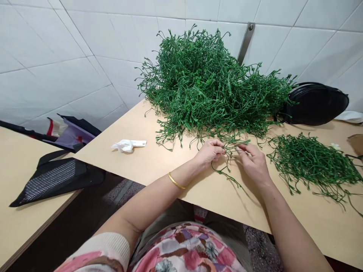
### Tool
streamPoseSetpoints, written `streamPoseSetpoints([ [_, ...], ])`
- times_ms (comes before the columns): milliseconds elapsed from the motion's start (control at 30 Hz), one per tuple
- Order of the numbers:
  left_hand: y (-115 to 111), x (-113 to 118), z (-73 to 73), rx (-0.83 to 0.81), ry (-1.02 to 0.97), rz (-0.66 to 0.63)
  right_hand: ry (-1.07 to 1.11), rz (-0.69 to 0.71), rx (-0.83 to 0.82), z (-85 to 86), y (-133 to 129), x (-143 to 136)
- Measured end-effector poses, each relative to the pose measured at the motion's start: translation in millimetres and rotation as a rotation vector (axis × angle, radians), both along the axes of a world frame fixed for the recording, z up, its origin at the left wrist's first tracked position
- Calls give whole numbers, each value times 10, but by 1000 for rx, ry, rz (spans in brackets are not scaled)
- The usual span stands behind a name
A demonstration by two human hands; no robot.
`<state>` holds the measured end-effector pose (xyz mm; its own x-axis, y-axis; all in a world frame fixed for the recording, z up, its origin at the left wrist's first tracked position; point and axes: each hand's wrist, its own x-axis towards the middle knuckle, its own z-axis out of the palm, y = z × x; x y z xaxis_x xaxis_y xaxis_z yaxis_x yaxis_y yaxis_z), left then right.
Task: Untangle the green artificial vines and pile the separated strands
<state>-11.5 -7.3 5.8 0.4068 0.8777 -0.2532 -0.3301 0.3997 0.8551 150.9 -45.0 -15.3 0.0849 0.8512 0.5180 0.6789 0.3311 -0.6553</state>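
Note:
A large heap of green plastic stems (198, 83) lies at the back of the wooden table (159, 170), against the wall. In front of it my left hand (211, 153) pinches some thin green stems, fingers pressed together. Close by on its right, my right hand (252, 160) holds the end of a green stem between thumb and fingers. One long stem (232, 179) hangs from between the hands and trails over the tabletop. A smaller, flatter pile of green stems (314, 164) lies to the right of my right hand.
A crumpled white tissue (126, 145) lies left of the heap. The black round bag (316, 104) rests at the back right. On the left, a black mesh bag (53, 179) sits on another table, past a gap. A metal bracket (246, 43) is fixed to the tiled wall.

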Motion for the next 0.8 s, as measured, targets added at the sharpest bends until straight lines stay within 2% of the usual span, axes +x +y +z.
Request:
streamPoseSetpoints([
  [133,57,-26,-12,-8,38,163,-29,-234,258,75,-33,72],
  [200,76,-36,-26,-3,30,177,-106,-216,394,119,-85,31],
  [267,79,-37,-40,4,10,169,-239,-86,442,144,-135,-57],
  [367,69,-32,-53,-4,-41,131,-457,103,367,122,-168,-198],
  [467,63,-34,-46,-56,-94,66,-558,143,279,58,-148,-257],
  [800,77,-52,-15,-132,-114,-86,-382,131,129,-23,-70,-196],
])
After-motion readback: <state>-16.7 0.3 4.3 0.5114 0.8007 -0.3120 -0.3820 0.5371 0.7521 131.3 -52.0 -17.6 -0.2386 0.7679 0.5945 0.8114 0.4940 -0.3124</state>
